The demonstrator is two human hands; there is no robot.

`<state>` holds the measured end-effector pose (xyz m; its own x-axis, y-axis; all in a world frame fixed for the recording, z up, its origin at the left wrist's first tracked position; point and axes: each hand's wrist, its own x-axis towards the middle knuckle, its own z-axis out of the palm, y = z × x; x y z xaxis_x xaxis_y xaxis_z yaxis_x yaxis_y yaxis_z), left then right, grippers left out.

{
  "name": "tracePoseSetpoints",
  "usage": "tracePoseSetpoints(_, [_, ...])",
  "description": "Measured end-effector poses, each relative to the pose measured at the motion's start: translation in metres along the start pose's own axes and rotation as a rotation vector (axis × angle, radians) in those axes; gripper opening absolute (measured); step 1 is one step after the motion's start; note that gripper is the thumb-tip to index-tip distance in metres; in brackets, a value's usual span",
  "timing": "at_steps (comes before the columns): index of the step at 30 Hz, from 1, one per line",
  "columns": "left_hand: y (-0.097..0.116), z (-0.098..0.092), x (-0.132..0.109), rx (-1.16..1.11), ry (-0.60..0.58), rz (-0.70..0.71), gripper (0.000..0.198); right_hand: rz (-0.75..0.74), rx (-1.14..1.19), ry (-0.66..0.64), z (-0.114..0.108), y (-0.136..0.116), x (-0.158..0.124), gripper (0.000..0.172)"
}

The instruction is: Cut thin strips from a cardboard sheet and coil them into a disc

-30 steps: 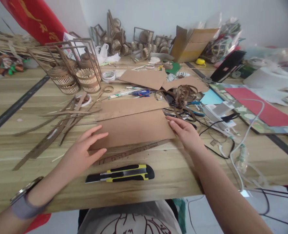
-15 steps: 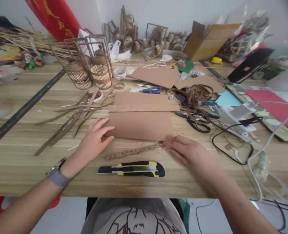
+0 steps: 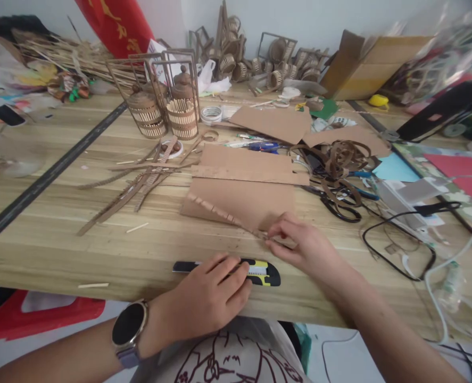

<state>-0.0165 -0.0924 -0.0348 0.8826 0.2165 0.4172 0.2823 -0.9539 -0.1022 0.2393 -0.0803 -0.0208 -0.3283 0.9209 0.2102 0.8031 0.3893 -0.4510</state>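
My right hand (image 3: 299,242) pinches the near end of a narrow brown cardboard strip (image 3: 215,210) between thumb and fingertips. The strip has marks or cuts along it and slants up to the left over a larger cardboard sheet (image 3: 243,194). Lower down, my left hand (image 3: 215,290) lies across a black and yellow utility knife (image 3: 262,271), fingers curled over its middle and thumb hidden. The knife lies flat near the table's front edge. Another cardboard strip (image 3: 251,174) rests across the sheet.
Thin wooden strips (image 3: 140,186) lie on the left. Small slatted buckets in frames (image 3: 182,117) stand behind them. Scissors (image 3: 343,207), coiled brown strips (image 3: 345,154) and a black cable (image 3: 395,215) lie on the right. An open cardboard box (image 3: 387,64) stands at the back.
My left hand has left the cardboard sheet's left edge and come down onto the utility knife. The right hand has lifted the marked strip off the table and tilted it over the sheet.
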Motion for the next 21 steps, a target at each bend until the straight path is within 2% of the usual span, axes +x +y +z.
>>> tracePoseSetpoints(3, [-0.007,0.002,0.001,-0.009,-0.074,-0.076,0.025,0.245,0.344,0.073,-0.006,-0.001,0.006,0.021])
tracePoseSetpoints(6, [-0.018,0.005,0.002,-0.042,-0.137,-0.115,0.025,0.520,0.793,0.116,-0.008,0.001,0.011,0.036])
tracePoseSetpoints(8, [-0.025,0.007,0.006,-0.038,-0.124,-0.158,0.026,0.604,1.025,0.120,-0.008,0.001,0.014,0.043])
tracePoseSetpoints(10, [-0.029,0.007,0.013,-0.084,-0.070,-0.224,0.025,0.621,1.175,0.117,-0.007,0.000,0.019,0.044])
tracePoseSetpoints(12, [-0.031,0.004,0.025,-0.264,-0.011,-0.329,0.021,0.638,1.289,0.115,-0.005,-0.004,0.026,0.044])
tracePoseSetpoints(14, [-0.030,0.002,0.039,-0.565,0.002,-0.497,0.017,0.661,1.380,0.114,-0.002,-0.010,0.034,0.046])
tracePoseSetpoints(17, [-0.030,0.001,0.060,-1.087,-0.075,-0.801,0.022,0.630,1.436,0.113,0.002,-0.017,0.047,0.046])
tracePoseSetpoints(19, [-0.031,0.005,0.070,-1.309,-0.050,-0.878,0.021,0.595,1.434,0.121,0.004,-0.020,0.053,0.046])
tracePoseSetpoints(21, [-0.034,0.008,0.076,-1.414,-0.003,-0.908,0.017,0.578,1.417,0.149,0.007,-0.022,0.057,0.047])
